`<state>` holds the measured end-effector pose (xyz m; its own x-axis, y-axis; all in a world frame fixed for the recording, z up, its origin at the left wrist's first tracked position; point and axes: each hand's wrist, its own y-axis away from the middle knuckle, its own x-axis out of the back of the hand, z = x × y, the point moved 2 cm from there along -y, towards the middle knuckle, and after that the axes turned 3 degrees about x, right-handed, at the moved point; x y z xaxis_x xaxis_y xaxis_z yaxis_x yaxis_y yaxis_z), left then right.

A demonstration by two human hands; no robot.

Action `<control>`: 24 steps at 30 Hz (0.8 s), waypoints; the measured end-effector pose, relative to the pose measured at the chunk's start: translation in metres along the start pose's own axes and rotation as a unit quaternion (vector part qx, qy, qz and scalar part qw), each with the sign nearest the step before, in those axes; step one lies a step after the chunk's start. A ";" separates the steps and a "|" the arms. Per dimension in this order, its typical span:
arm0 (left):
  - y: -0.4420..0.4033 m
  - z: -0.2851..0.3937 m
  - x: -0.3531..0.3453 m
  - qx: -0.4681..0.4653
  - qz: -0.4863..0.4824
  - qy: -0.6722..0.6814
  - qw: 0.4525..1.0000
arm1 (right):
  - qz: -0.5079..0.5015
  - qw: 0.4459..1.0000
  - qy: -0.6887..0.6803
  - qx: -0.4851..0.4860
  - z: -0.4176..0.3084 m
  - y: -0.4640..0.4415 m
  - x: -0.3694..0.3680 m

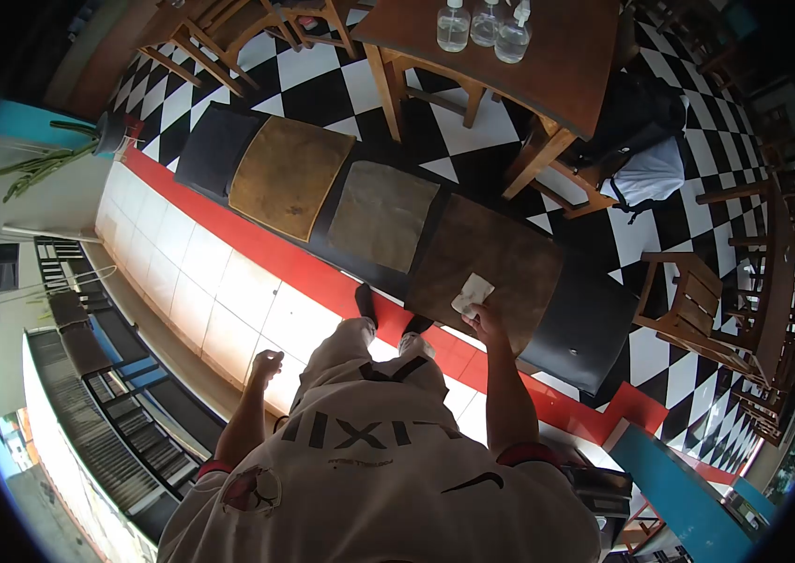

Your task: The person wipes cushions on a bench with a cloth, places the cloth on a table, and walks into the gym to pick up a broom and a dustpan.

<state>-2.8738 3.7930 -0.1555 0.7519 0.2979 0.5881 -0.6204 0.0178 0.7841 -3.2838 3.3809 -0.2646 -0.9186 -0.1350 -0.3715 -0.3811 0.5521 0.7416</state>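
My right hand (478, 319) pinches a small crumpled white cloth or paper (473, 292) above a dark brown leather-like sheet (501, 253). This sheet lies on a long black padded bench or table (585, 324). Farther along the same surface are a grey-brown sheet (383, 214) and a lighter tan-brown sheet (290, 176), spaced apart. My left hand (268, 364) hangs at my side over the white tiles, its fingers curled; whether anything is inside them cannot be made out.
Several clear pump bottles (453, 26) stand on a wooden table (566, 47) beyond the bench. A black bag (637, 117) rests on a chair beside it. Wooden chairs (688, 305) stand at right, a railing (125, 413) at left, and a potted plant (50, 159) at upper left.
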 end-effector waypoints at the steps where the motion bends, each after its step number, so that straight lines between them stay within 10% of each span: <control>1: 0.002 -0.010 0.005 0.020 0.004 0.012 1.000 | -0.004 1.000 0.013 0.004 0.003 -0.007 -0.010; 17: -0.069 -0.131 0.084 0.122 -0.077 0.099 0.985 | 0.246 0.945 0.213 0.021 -0.009 -0.050 -0.113; 24: -0.113 -0.101 0.155 0.115 -0.028 0.158 0.980 | 0.206 0.964 -0.087 0.145 -0.082 -0.086 -0.194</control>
<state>-2.7098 3.9337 -0.1729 0.6543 0.5844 0.4799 -0.4859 -0.1613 0.8590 -3.0812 3.2919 -0.2107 -0.9444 0.2714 -0.1858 0.0811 0.7396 0.6682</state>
